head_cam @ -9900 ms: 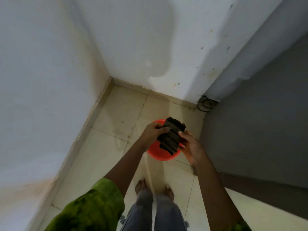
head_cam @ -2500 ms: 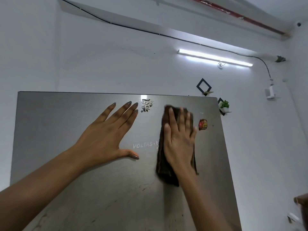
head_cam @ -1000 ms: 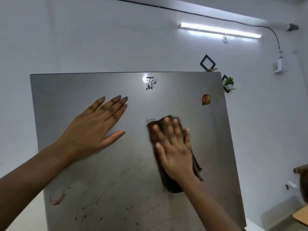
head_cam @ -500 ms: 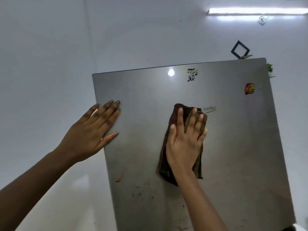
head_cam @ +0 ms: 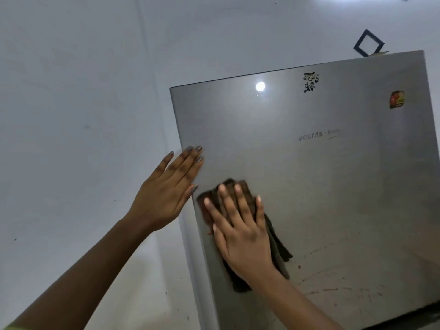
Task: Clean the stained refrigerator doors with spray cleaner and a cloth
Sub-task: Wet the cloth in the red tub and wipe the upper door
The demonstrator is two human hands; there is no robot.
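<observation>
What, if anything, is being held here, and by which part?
Nothing is gripped. The right hand presses the upper part of the cloth flat against the refrigerator door; the left hand holds nothing.

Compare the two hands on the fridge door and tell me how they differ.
The left hand sits at the refrigerator door's left edge, with its palm partly off the metal. The right hand lies further in and lower. The left hand has nothing under it, while the right hand presses a dark cloth flat against the door. Both hands are open, with fingers straight and pointing upward.
</observation>
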